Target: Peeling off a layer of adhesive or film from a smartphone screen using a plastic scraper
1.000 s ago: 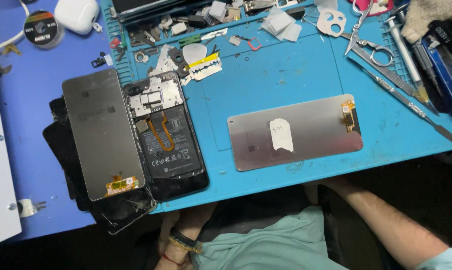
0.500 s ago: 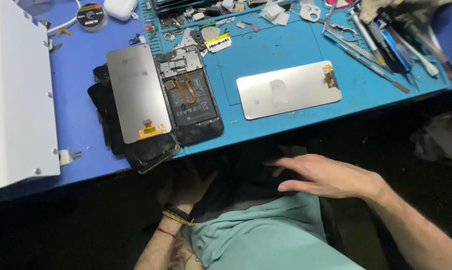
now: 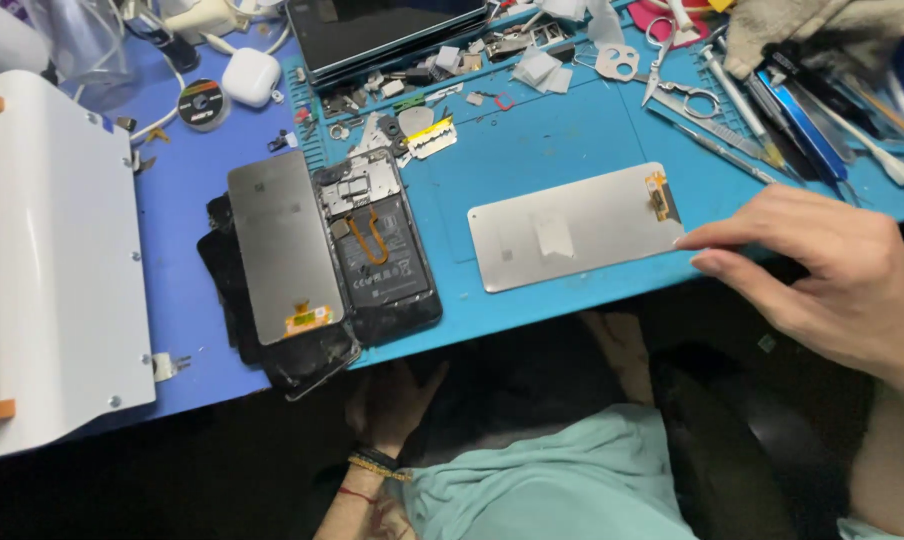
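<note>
We reach our right hand toward the silver display panel, fingers loosely spread and gripping nothing, index tip almost at the panel's right edge beside its orange flex connector. The panel lies flat, back upward, on the blue work mat near the counter's front edge. Left of the panel rests the opened phone, battery exposed. Our left hand rests below the counter, empty, fingers relaxed.

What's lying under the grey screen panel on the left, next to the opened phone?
Under the grey screen panel lies a cracked black panel, its edges sticking out left and below. Whatever sits beneath the grey panel's middle is covered.
</note>
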